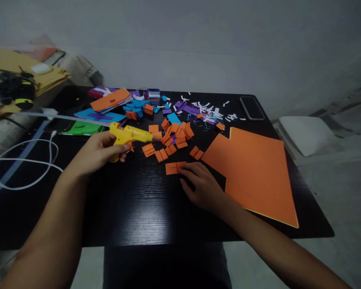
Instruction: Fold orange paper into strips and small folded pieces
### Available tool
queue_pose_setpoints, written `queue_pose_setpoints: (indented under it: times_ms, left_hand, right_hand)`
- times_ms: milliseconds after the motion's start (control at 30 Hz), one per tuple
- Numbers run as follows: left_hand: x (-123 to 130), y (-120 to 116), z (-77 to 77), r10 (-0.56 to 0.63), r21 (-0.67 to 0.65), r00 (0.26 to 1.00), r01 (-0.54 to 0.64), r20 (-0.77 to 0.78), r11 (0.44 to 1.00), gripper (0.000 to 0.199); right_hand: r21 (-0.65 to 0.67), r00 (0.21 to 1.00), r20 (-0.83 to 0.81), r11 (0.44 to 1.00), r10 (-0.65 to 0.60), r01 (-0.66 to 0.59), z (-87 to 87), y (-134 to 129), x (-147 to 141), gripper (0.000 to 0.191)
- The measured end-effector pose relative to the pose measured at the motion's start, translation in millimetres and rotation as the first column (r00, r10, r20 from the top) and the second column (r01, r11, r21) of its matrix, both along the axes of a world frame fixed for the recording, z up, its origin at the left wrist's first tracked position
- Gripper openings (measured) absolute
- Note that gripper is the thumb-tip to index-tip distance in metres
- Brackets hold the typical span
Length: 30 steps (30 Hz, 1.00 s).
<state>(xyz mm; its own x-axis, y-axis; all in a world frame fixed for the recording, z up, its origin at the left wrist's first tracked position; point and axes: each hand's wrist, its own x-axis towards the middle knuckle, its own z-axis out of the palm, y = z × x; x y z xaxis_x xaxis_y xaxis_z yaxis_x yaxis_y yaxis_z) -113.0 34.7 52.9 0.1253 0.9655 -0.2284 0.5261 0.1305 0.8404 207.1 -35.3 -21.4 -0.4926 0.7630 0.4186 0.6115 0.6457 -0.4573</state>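
Note:
In my left hand (100, 150) is a yellow glue gun (129, 134), my fingers wrapped around its handle by the orange trigger. Its nozzle points right, toward a loose heap of small folded orange paper pieces (176, 132). Closer to me, a small creased orange paper piece (171, 168) lies flat on the black table. My right hand (201, 184) has its closed fingertips on the right end of that piece, covering part of it. Just right of this hand lie large orange sheets (255, 172).
Blue folded pieces (136, 107), white and purple paper scraps (204, 110) and an orange-topped paper stack (112, 100) lie farther back. A phone (252, 108) rests at the far right corner. A white cable (27, 186) loops across the left side of the black table (132, 208).

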Motion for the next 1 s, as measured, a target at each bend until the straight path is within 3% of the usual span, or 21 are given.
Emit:
queue_pose_setpoints:
  times_ms: [67, 167, 267, 433, 667, 1000]
  left_hand:
    - [-0.4, 1.2, -1.7, 0.103, 0.047, 0.988, -0.098, -0.113, 0.994, 0.035]
    - [1.9, 3.0, -0.8, 0.210, 0.131, 0.911, -0.174, -0.355, 0.976, 0.039]
    - [3.7, 5.1, 2.7, 0.216, 0.169, 0.824, -0.148, -0.524, 0.974, 0.043]
    - [1.9, 9.9, 4.0, 0.179, 0.085, 0.694, -0.168, -0.698, 0.982, 0.052]
    - [-2.6, 16.7, -9.8, 0.081, -0.023, 0.641, -0.151, -0.763, 0.988, 0.064]
    - [-2.6, 16.5, -16.3, 0.123, 0.020, 0.677, -0.158, -0.726, 0.987, 0.063]
  right_hand:
    - [-0.008, 1.000, -0.020, 1.000, -0.001, 0.001, -0.7, 0.9, 0.1, 0.026]
    - [-0.027, 0.999, -0.042, 1.000, -0.001, 0.000, -1.2, 2.2, 0.1, 0.027]
    - [-0.032, 0.998, -0.060, 0.999, 0.002, -0.004, -1.7, 3.1, -0.1, 0.026]
    - [-0.031, 0.998, -0.070, 1.000, -0.003, 0.001, -2.2, 3.5, -0.2, 0.025]
    - [-0.036, 0.997, -0.076, 0.999, -0.003, 0.000, -1.5, 4.3, 0.0, 0.024]
    - [-0.057, 0.998, -0.069, 0.998, -0.004, 0.000, -1.7, 4.7, 0.9, 0.027]
